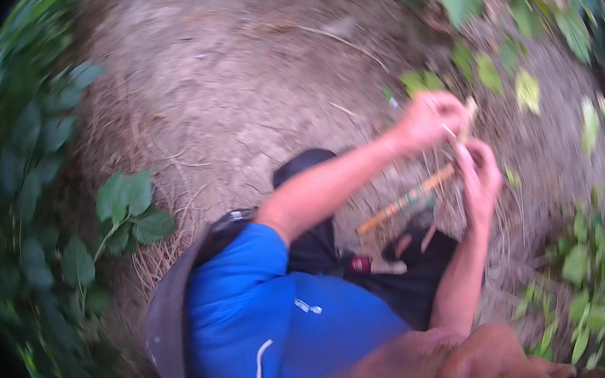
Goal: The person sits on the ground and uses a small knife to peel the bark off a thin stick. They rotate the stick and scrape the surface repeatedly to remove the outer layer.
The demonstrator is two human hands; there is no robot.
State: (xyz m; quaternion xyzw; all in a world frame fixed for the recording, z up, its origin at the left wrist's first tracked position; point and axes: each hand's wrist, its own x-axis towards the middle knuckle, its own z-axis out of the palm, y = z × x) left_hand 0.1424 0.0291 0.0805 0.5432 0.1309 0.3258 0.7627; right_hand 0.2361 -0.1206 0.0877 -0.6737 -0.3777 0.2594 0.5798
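Observation:
My left hand [433,119] reaches across in front of me, fingers pinched at a narrow pale strip [466,126], perhaps wood or stem. Just below it, my right hand [481,175] grips the lower end of the same strip between thumb and fingers. The hands nearly touch, and motion blur hides the fingertips. A straight tan rod with green marks [406,199] slants beneath them over the ground. Its upper end passes close to my right hand; I cannot tell whether that hand touches it.
Bare dry soil [222,85] with dead stems spreads ahead. Leafy plants [129,204] line the left, and more foliage [584,268] stands at the right. My dark-trousered legs [309,245] are folded beneath my arms. A dark grey bag or garment [168,319] hangs by my left shoulder.

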